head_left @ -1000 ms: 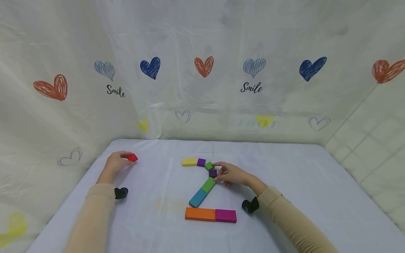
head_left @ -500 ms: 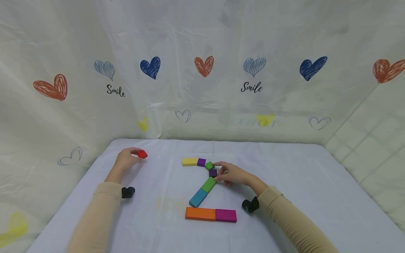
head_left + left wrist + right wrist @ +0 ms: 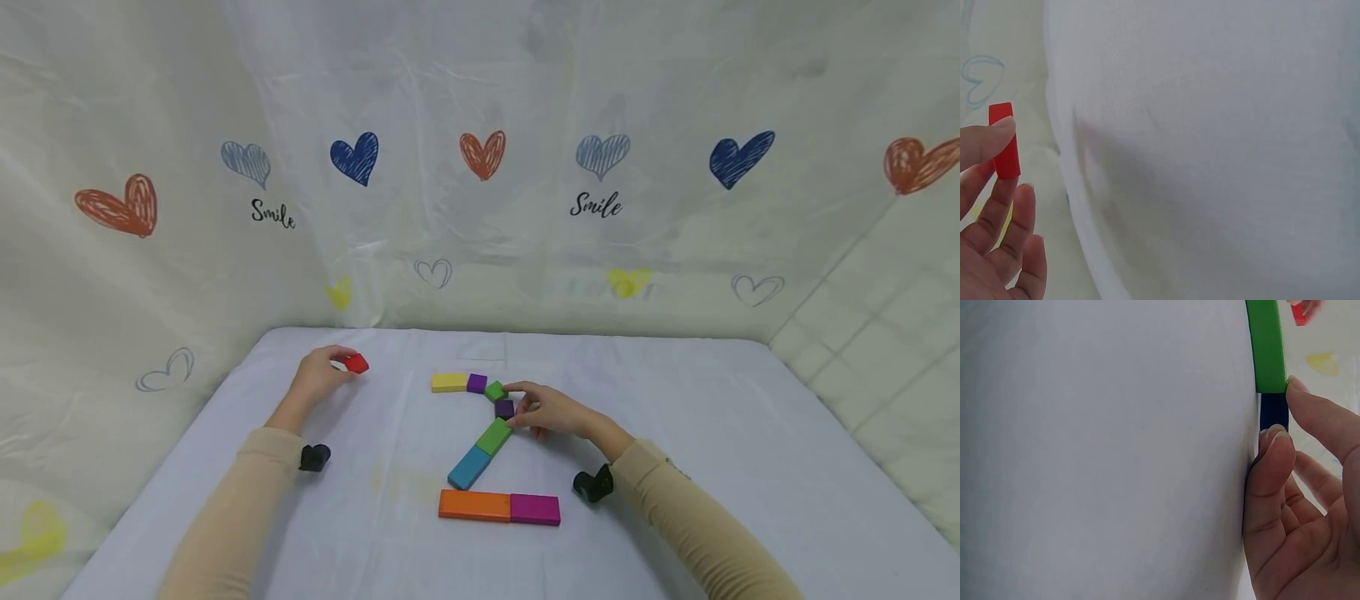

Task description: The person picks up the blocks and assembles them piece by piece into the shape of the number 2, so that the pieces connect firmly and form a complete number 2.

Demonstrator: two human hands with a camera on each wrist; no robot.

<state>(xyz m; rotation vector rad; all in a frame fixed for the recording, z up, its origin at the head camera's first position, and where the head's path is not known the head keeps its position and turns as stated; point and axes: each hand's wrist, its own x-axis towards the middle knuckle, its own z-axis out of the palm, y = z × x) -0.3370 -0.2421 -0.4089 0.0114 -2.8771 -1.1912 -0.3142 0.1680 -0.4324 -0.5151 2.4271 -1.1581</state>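
Note:
Between thumb and fingers, my left hand (image 3: pixel 318 377) pinches a small red block (image 3: pixel 357 363) above the left side of the table; in the left wrist view the red block (image 3: pixel 1007 162) shows as a narrow upright bar. My right hand (image 3: pixel 553 410) touches a row of blocks. Its index fingertip is at a green cube (image 3: pixel 495 391), and its thumb tip is at the upper end of a green rectangular block (image 3: pixel 494 436). A dark purple cube (image 3: pixel 504 409) lies between them, partly hidden by a finger in the right wrist view.
A yellow block (image 3: pixel 448 382) and a purple block (image 3: pixel 477 382) continue the row leftward. A blue block (image 3: pixel 469 467) adjoins the green one below. Nearer lie an orange block (image 3: pixel 474 505) and a magenta block (image 3: pixel 535 509), end to end, on the white tablecloth (image 3: pixel 660 533).
My left hand has moved right and slightly farther away, carrying the red block toward the row. The right hand and the blocks on the table have stayed in place.

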